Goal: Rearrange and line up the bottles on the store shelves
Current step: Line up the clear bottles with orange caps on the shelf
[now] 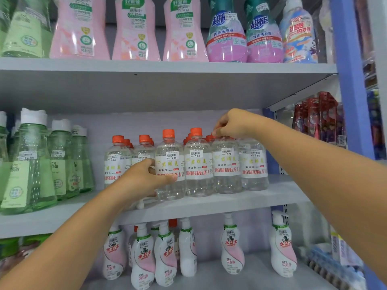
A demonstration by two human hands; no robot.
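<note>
Six clear bottles with orange caps form the front row on the middle shelf (209, 206), more caps showing behind them. Third clear bottle (170, 164) from the left stands upright, slightly forward of its neighbours, at roughly the frame's centre. Left hand (144, 178) grips its body at 9 o'clock, thumb curled across the label front, fingers wrapped behind. Fifth clear bottle (226, 164) stands at 3 o'clock from the third, touching the fourth bottle (198, 162) between them. Right hand (234, 123) is closed over its top, fingertips pinching the cap; the cap itself is mostly hidden by the fingers. Sixth bottle (254, 162) sits just beside it, set a little further back.

At 9 o'clock on the same shelf stand green bottles (33, 164) with white caps. At 12 o'clock, the upper shelf (167, 68) carries pink bottles (136, 32), teal-and-pink bottles (227, 34) and one blue-and-orange labelled bottle (298, 36). At 6 o'clock, the lower shelf holds white-and-pink pump bottles (232, 248), unevenly spaced. A blue upright post (351, 91) bounds the unit at 3 o'clock, with red packets (316, 116) hanging behind it.
</note>
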